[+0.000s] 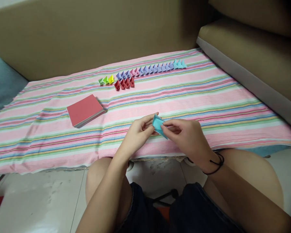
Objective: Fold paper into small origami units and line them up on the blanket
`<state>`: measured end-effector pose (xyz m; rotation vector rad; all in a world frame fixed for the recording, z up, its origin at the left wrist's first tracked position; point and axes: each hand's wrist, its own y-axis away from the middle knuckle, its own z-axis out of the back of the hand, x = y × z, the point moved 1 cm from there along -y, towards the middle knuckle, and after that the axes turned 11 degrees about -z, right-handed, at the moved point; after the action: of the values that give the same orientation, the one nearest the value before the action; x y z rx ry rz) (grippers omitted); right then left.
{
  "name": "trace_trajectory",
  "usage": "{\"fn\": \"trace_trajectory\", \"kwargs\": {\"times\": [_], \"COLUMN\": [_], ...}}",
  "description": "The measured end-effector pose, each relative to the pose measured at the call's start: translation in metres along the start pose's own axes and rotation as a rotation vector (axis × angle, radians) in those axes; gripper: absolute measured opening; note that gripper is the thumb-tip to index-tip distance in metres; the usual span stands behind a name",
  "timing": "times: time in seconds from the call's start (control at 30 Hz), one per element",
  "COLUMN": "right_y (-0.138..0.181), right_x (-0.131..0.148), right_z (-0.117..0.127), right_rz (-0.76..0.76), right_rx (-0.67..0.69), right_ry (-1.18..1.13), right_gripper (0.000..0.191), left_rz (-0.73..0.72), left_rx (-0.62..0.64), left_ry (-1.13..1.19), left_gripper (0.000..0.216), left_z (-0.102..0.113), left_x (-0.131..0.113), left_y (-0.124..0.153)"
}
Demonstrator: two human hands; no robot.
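A light-blue folded paper boat (pixel 157 123) is held in the air over the near edge of the striped cloth. My left hand (pixel 141 130) grips its left side between thumb and fingers. On the opposite side, my right hand (pixel 178 131) pinches the paper with thumb and forefinger, and a dark cord circles that wrist. Part of the paper is hidden behind my fingers. Left of my hands lies a thick stack of paper squares (pixel 85 110) with a red sheet on top.
Small folded boats stand in rows farther back: a long purple, pink and light-blue row (pixel 150 69), red ones (pixel 122 84), and green and yellow ones (pixel 106 80). The striped cloth (pixel 174 100) covers a seat with a brown backrest (pixel 111 35) and cushions (pixel 247 61) at right.
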<state>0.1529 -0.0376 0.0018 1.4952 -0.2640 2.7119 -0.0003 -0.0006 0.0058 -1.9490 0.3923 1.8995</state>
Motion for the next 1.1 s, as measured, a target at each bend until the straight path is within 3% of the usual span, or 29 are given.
{"fn": "trace_trajectory", "kwargs": {"times": [0.47, 0.83, 1.1], "right_y": [0.001, 0.0, 0.001], "right_x": [0.002, 0.005, 0.01], "right_z": [0.003, 0.011, 0.015], "right_rz": [-0.068, -0.17, -0.146], "right_rx": [0.018, 0.168, 0.204], "right_ry": [-0.022, -0.185, -0.17], "right_gripper": [0.017, 0.017, 0.01], "left_rz": [-0.017, 0.008, 0.011], "left_rx": [0.012, 0.068, 0.063], "left_ry": [0.037, 0.005, -0.037], "left_gripper": [0.05, 0.037, 0.037], "left_z": [0.002, 0.009, 0.01], "left_x": [-0.002, -0.008, -0.008], "left_y": [0.0, 0.001, 0.002]}}
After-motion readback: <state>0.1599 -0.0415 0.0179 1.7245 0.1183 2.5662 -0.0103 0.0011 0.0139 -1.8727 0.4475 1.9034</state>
